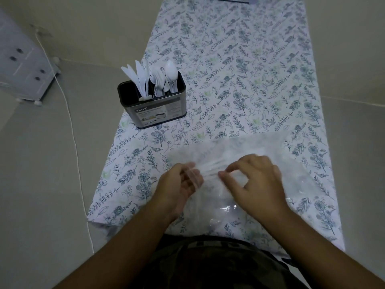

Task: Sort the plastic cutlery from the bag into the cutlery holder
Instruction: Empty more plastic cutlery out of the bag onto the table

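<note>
A clear plastic bag (239, 147) lies flat on the floral tablecloth (239, 80) in front of me. My left hand (177, 186) pinches the bag's left edge. My right hand (256, 182) rests on top of the bag, its thumb and fingers pinching the plastic near the middle. Whether any cutlery is inside the bag cannot be made out. A black and metal cutlery holder (154, 105) stands to the far left on the cloth. White plastic knives (139, 80) fill its left compartment; forks and spoons (166, 80) fill the right one.
The cloth-covered table is narrow, with floor on both sides. A white cable (73, 130) runs along the floor at left, near a grey drawer unit (23, 65). A dark object (227, 0) sits at the table's far end.
</note>
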Motion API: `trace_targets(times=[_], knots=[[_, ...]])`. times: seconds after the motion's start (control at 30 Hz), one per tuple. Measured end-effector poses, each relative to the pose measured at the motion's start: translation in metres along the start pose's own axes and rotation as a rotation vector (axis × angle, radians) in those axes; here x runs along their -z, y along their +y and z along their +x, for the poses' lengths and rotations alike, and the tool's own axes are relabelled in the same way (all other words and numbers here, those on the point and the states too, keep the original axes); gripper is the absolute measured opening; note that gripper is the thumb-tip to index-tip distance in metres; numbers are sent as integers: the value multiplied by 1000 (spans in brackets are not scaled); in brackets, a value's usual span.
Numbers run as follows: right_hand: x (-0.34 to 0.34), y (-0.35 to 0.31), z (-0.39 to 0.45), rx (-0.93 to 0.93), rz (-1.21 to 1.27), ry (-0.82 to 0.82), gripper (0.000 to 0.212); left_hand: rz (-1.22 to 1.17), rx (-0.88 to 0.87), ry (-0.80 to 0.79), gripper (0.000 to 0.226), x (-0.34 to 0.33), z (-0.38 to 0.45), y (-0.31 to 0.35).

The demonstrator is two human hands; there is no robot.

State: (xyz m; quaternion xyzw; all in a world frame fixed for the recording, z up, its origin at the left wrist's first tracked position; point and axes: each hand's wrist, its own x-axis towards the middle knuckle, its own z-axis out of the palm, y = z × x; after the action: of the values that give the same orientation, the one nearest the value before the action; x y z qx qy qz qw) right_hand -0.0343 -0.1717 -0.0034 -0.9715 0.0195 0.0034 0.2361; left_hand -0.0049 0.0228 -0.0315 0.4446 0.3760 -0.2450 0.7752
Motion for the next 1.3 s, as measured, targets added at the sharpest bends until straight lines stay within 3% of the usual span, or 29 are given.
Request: trace_targets(times=[0.1, 0.2, 0.27, 0.37, 0.47, 0.6, 0.67, 0.83, 0.9, 0.97, 1.03, 1.1, 1.3], knots=[[-10, -27, -5, 9, -131, -234, 71, 63, -74, -92, 33, -10, -6, 2], [-17, -29, -1, -17, -128, -228, 53, 236, -213, -192, 36, -11, -6, 2], [-19, -22, 2, -41, -52, -195, 36, 601, -437, -167, 40, 0, 4, -2], [-20, -14, -1, -92, 35, -130, 34, 1202, -777, -150, 39, 18, 26, -8], [-24, -12, -4, -113, 22, -89, 35, 1512, -727, -194, 52, 22, 37, -19], [-29, -9, -3, -179, 162, -61, 40, 1594, -762, -172, 83, 11, 45, -31], [-31, -7, -4, -199, 271, -58, 38, 1607, -674, -207, 81, 2, 52, -34], [-28, -3, -3, -199, 379, -45, 7, 1983, -747, -172, 72, -19, 88, -52], [-26, -2, -2, -219, 427, -41, 9, 2005, -767, -121, 61, -28, 88, -52], [-24, -1, -2, -227, 461, -23, 9, 1869, -763, -124, 43, -35, 87, -53], [-24, 1, -2, -223, 481, -2, 11, 1605, -615, -155, 27, -41, 80, -49], [-23, 3, -1, -222, 500, 23, 11, 1467, -503, -166, 30, -48, 78, -46], [-22, 7, 4, -259, 495, 19, 13, 1642, -482, -182, 31, -59, 77, -42]])
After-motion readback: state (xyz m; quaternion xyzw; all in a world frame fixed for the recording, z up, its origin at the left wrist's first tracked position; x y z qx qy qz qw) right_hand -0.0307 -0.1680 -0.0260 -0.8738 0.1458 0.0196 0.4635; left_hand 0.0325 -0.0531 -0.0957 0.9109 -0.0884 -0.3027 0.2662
